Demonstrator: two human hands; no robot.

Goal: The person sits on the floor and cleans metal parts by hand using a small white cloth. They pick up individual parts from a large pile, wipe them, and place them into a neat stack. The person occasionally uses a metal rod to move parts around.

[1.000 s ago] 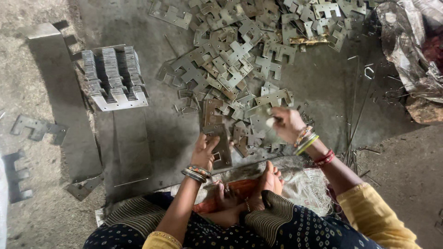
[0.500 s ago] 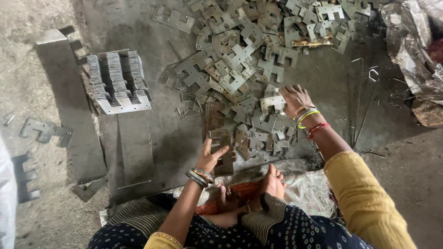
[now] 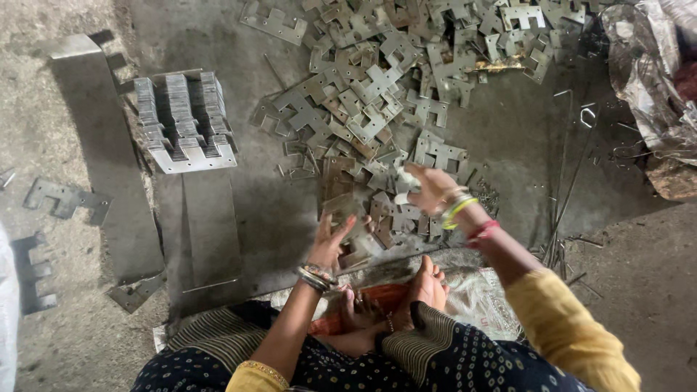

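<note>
I sit on the floor before a big loose pile of flat, notched metal plates (image 3: 377, 94). My left hand (image 3: 330, 239) has its fingers spread around the near end of a small rusty stack of plates (image 3: 337, 190) that stands tilted just in front of me. To the right of that stack, my right hand (image 3: 430, 189), with bangles on the wrist and white wrapping on the fingertips, pinches a metal plate (image 3: 406, 176) just above the pile's near edge. Both my bare feet (image 3: 428, 284) rest on a sack below the hands.
A neat block of stacked plates (image 3: 185, 120) stands at the left on a long flat metal strip (image 3: 210, 225). A second long strip (image 3: 102, 145) lies farther left, with loose plates (image 3: 65, 197) on the dirt. Crumpled plastic sheeting (image 3: 650, 80) and thin wires (image 3: 563, 189) lie at the right.
My right hand went out to the pile and has come back left toward the small stack with a plate. My left hand loosened its fingers and shifted lower on the stack.
</note>
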